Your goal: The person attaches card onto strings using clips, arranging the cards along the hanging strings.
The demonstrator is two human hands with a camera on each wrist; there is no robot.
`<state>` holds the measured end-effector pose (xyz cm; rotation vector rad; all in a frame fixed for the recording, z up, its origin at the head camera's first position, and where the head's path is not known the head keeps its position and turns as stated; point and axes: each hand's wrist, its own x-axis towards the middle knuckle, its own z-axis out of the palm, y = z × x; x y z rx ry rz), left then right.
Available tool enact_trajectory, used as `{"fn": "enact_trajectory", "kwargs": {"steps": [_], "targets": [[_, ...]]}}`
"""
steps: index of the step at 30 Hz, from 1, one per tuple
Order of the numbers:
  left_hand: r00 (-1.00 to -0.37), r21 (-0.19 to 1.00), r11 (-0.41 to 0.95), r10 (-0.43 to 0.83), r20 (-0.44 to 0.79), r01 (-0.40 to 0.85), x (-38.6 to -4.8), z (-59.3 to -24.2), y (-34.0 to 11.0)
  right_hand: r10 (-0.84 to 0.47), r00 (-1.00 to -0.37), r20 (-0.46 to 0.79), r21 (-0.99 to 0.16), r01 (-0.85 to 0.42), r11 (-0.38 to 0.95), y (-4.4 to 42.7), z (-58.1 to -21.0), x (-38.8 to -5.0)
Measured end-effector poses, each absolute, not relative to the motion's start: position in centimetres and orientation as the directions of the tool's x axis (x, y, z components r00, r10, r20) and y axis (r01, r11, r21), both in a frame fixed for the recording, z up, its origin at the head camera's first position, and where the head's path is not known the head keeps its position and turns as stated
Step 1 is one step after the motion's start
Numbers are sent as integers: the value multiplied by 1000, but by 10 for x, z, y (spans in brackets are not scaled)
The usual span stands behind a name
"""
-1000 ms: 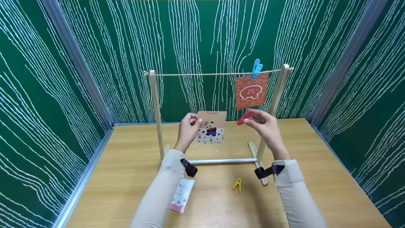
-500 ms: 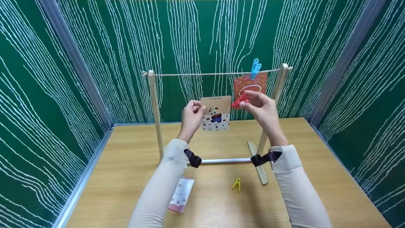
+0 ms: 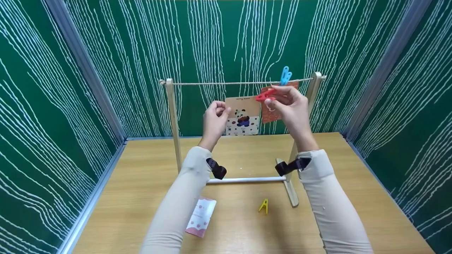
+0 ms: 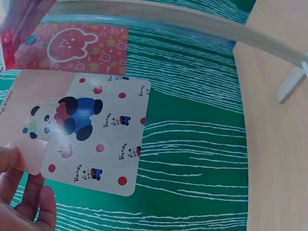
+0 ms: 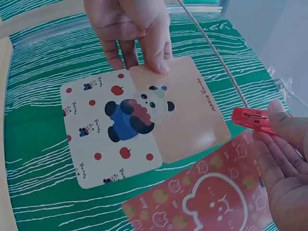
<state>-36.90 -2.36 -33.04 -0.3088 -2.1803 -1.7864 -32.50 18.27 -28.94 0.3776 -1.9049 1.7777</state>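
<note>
Below the string (image 3: 208,83) of a wooden frame, my left hand (image 3: 216,121) pinches a panda card (image 3: 243,121) by its left edge. The card is peach on top, white with red dots below, and stands upright. My right hand (image 3: 293,111) holds a red clothespin (image 3: 265,95) between thumb and fingers, close to the card's top right corner. In the right wrist view a small gap shows between the clothespin (image 5: 251,119) and the card (image 5: 192,125). Behind the right hand, a red bear card (image 3: 270,114) hangs from the string by a blue clothespin (image 3: 285,76).
A yellow clothespin (image 3: 264,206) lies on the wooden table (image 3: 141,197). Left of it is a pink and white card (image 3: 201,217), partly covered by the left sleeve. Wooden posts (image 3: 173,120) hold the string at both ends. Green walls (image 3: 141,53) with white lines stand around.
Both hands have risen toward the string with the panda card and the red clothespin. The right hand has moved left, bringing the clothespin nearer the card, and now covers part of the red card.
</note>
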Motion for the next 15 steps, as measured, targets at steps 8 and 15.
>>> {"fn": "enact_trajectory", "kwargs": {"steps": [8, 15], "targets": [[-929, 918, 169, -27, 369, 359, -368, -319, -22, 170, -792, 587, -810, -572, 129, 175, -277, -328], [-928, 917, 172, -31, 371, 360, -367, -312, -21, 203, -767, 609, -791, -571, 219, 171, -269, -332]]}}
